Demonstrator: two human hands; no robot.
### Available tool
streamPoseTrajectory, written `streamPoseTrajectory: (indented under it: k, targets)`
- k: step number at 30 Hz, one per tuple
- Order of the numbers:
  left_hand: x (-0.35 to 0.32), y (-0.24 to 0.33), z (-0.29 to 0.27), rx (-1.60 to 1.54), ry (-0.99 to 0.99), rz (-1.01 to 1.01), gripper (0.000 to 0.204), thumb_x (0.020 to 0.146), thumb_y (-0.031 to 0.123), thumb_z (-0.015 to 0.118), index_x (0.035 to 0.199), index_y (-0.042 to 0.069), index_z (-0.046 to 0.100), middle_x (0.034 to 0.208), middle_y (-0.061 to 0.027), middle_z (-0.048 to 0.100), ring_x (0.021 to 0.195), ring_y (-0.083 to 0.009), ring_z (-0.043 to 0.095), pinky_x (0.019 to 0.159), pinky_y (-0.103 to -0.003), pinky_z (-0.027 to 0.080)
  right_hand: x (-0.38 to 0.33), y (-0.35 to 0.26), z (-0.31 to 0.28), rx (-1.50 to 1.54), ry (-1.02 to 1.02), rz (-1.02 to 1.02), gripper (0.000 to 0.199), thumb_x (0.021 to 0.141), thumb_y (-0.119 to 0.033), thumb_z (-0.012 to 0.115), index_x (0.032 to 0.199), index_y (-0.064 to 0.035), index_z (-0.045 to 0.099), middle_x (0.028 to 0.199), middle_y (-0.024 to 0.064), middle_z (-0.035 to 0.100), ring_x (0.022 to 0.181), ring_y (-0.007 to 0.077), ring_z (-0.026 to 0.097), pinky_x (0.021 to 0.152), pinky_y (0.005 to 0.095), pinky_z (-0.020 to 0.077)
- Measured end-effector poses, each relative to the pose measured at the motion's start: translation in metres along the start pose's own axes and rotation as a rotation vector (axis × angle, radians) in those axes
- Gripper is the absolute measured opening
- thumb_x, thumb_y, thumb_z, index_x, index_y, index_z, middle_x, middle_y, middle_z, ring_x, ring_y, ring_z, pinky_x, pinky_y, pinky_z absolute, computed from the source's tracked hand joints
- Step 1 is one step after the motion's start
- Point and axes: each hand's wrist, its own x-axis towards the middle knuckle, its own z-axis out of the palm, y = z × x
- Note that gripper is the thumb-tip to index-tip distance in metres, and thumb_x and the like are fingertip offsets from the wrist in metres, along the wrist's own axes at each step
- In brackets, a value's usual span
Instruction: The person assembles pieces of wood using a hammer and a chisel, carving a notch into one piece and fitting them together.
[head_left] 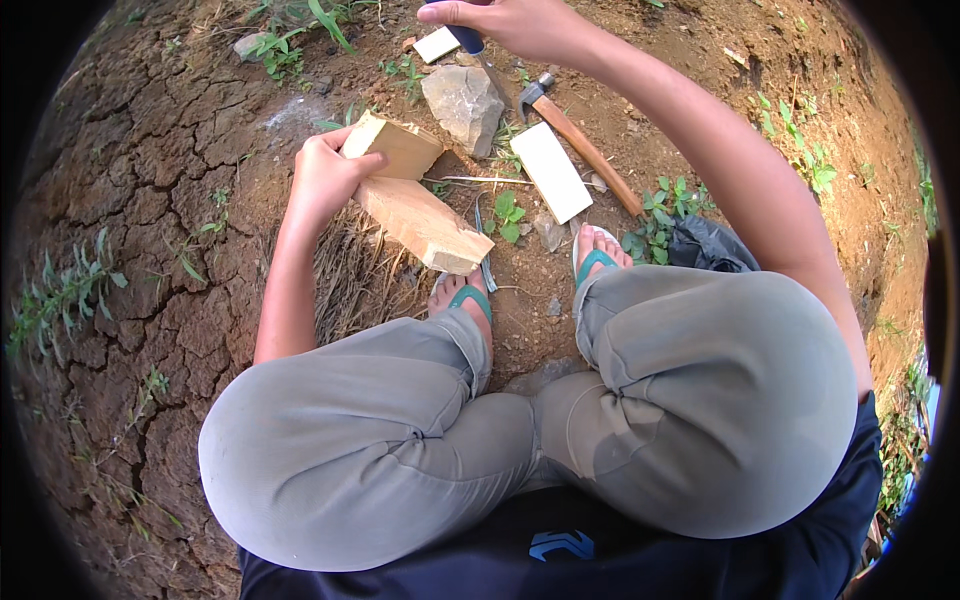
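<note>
My left hand (pixel 328 172) is closed on a pale wooden block (pixel 395 148), its thumb across the near side. Just below that block lies a longer piece of wood (pixel 425 222), slanting toward my left foot; the two touch or nearly touch. At the top edge, my right hand (pixel 525 25) grips a tool with a dark blue handle (pixel 466 38). A thin metal shaft runs down from the handle past a large stone; its tip is hard to make out, so I cannot tell the tool's exact kind.
A claw hammer (pixel 585 148) with a wooden handle lies right of the stone (pixel 463 108). Beside it rests a flat pale board (pixel 551 172), and a smaller pale piece (pixel 436 45) lies farther off. A black plastic bag (pixel 710 245) sits by my right knee. Cracked soil (pixel 150 230) spreads left.
</note>
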Motion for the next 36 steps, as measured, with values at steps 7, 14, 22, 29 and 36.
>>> streamPoseTrajectory:
  k: [7,14,22,29,36]
  targets:
    - [0.007,0.013,0.019,0.074,-0.024,-0.023,0.048,0.072,0.020,0.080,0.118,0.004,0.076,0.086,-0.0133,0.077,0.068,-0.0156,0.073,0.070,-0.032,0.059,-0.008,-0.002,-0.002,-0.029,0.034,0.071,0.036,0.094,-0.029,0.074,0.120,-0.0053,0.067,0.081,0.0016,0.069,0.071,0.0081,0.060,0.064,0.0277,0.0502]
    - [-0.007,0.025,0.032,0.245,-0.057,0.010,0.054,0.074,0.027,0.076,0.125,0.011,0.073,0.114,-0.0132,0.075,0.098,-0.0266,0.074,0.091,-0.038,0.055,-0.018,0.008,0.007,-0.068,0.080,0.131,0.037,0.096,-0.034,0.071,0.116,-0.0052,0.059,0.085,0.0055,0.067,0.075,0.0131,0.062,0.067,0.0314,0.0505]
    - [-0.006,0.000,0.035,0.143,-0.075,0.142,0.050,0.074,0.024,0.078,0.119,0.003,0.072,0.113,-0.0130,0.073,0.101,-0.0268,0.072,0.091,-0.037,0.054,-0.026,0.000,0.019,-0.154,0.122,-0.095,0.034,0.099,-0.031,0.065,0.111,-0.0041,0.047,0.090,0.0197,0.059,0.080,0.0358,0.061,0.072,0.0451,0.0469]
    - [-0.010,-0.006,0.033,0.107,-0.053,0.158,0.046,0.074,0.018,0.076,0.116,-0.001,0.070,0.108,-0.0139,0.072,0.097,-0.0248,0.070,0.090,-0.036,0.053,-0.033,0.010,0.038,-0.265,0.225,-0.317,0.052,0.095,-0.047,0.067,0.120,-0.0043,0.053,0.108,0.0182,0.065,0.096,0.0388,0.068,0.080,0.0468,0.0545]
    - [-0.005,-0.009,0.033,0.086,-0.089,0.243,0.046,0.073,0.014,0.075,0.115,-0.003,0.070,0.107,-0.0144,0.072,0.095,-0.0231,0.070,0.090,-0.035,0.053,-0.033,0.007,0.039,-0.146,0.185,-0.231,0.053,0.093,-0.041,0.072,0.121,-0.0001,0.054,0.107,0.0204,0.065,0.097,0.0379,0.068,0.081,0.0451,0.0528]
